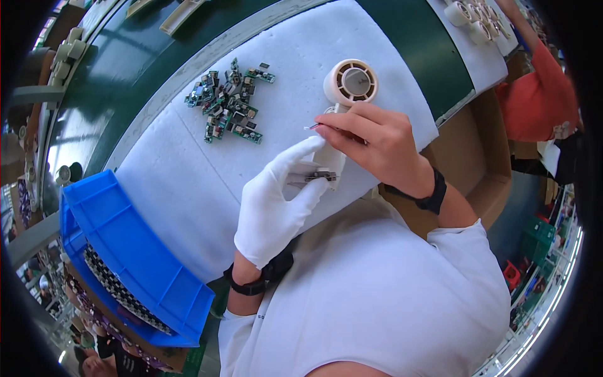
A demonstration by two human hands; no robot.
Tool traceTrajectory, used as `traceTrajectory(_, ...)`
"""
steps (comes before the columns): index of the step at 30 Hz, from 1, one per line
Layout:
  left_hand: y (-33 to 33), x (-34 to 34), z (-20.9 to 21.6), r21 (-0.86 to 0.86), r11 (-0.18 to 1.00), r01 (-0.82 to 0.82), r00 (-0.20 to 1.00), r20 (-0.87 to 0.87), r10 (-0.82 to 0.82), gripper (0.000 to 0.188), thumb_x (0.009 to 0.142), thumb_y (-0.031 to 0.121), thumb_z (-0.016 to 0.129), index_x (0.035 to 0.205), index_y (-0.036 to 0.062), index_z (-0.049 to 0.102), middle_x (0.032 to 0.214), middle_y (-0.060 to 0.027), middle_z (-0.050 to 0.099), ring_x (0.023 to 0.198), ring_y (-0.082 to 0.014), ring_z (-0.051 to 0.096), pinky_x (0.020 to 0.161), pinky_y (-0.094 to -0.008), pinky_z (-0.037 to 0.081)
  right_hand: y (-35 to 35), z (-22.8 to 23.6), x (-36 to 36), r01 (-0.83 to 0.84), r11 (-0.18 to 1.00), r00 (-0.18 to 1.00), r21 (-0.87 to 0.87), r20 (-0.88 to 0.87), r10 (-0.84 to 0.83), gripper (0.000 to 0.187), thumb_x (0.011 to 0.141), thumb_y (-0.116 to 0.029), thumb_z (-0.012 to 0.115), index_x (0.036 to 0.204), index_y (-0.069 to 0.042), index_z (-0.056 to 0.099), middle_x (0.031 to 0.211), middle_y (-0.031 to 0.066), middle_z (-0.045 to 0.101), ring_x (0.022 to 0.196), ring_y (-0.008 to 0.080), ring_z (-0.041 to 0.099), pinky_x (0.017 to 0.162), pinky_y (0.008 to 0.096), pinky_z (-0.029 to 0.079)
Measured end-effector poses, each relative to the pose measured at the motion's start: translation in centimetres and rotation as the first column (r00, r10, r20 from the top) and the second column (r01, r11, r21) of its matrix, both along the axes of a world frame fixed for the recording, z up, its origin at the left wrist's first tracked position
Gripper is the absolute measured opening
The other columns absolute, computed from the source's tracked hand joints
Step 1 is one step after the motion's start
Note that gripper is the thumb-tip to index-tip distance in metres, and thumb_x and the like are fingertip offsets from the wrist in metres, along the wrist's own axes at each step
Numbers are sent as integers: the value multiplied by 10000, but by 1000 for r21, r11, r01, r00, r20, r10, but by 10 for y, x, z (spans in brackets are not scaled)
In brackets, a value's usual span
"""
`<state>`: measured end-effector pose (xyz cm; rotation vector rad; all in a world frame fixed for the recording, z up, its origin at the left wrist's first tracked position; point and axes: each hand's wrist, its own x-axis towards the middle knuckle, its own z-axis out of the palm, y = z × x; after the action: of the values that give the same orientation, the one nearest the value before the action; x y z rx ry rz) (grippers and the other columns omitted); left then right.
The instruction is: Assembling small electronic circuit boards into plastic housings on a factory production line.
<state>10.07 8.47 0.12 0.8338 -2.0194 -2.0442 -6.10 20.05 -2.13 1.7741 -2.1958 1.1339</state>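
Workshop surroundings curved around a green worktop point(147, 72), over which a white foam sheet point(169, 182) was spread. At the far left, a blue plastic bin point(135, 232) stood tilted beside the sheet, with rows of black-and-white parts point(119, 286) visible along its lower side. Farther right, near the top of the foam, small green circuit boards point(226, 107) lay in a loose, jumbled heap, some overlapping and a few at its edges.

Near the middle came the left hand point(276, 195), in a white glove with a black band at the wrist. Its fingers and thumb were closed on a small dark-and-silver electronic part point(321, 176), held just above the near edge of the foam. Beside that part, a white handle ran up to a round, spoked housing point(353, 83), which lay on the sheet to the right of the boards. Next was the right hand point(383, 138), bare and wearing a black wristband; its thumb and fingertips pinched a thin wire lead point(313, 127) with a white tip, close above the handle.

Right of the worktop stood an open cardboard box point(497, 163). Beyond it, at the far right, was a person in a red shirt point(537, 97).
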Motion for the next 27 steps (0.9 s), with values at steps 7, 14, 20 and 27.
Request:
traceTrajectory(7, -6, 7, -9, -52, 988, -143, 987, -78, 138, 250, 846, -55, 696, 1086, -1, 652, 1033, -56, 689, 942, -99, 652, 865, -259, 517, -3, 13, 12, 122, 986, 987, 115, 91, -133, 169, 804, -80, 782, 972, -83, 762, 658, 22, 540, 504, 118, 501, 474, 267, 413)
traceTrajectory(14, -4, -8, -7, -6, 957, -290, 952, -100, 288, 215, 867, -41, 696, 1070, 1, 638, 1055, -61, 683, 980, -110, 645, 891, -267, 514, 1, 14, 13, 99, 981, 976, 167, 178, -128, 173, 815, -52, 753, 985, -85, 763, 632, 21, 517, 491, 106, 461, 475, 265, 395)
traceTrajectory(20, -1, -24, -16, 58, 939, -338, 927, -155, 343, 222, 888, -39, 681, 1094, -4, 608, 1078, -72, 676, 992, -123, 647, 902, -273, 519, 0, 15, 7, 79, 983, 963, 164, 242, -118, 178, 814, -45, 745, 987, -79, 758, 642, 37, 548, 504, 131, 489, 490, 277, 414)
traceTrajectory(27, 1, -35, -15, 205, 937, -282, 911, -249, 329, 229, 909, -66, 640, 1125, -25, 574, 1104, -98, 672, 1020, -142, 650, 920, -281, 523, 6, 14, 0, -7, 990, 976, 138, 218, -24, 170, 808, -53, 736, 979, -52, 737, 709, 113, 621, 574, 251, 602, 534, 338, 477)
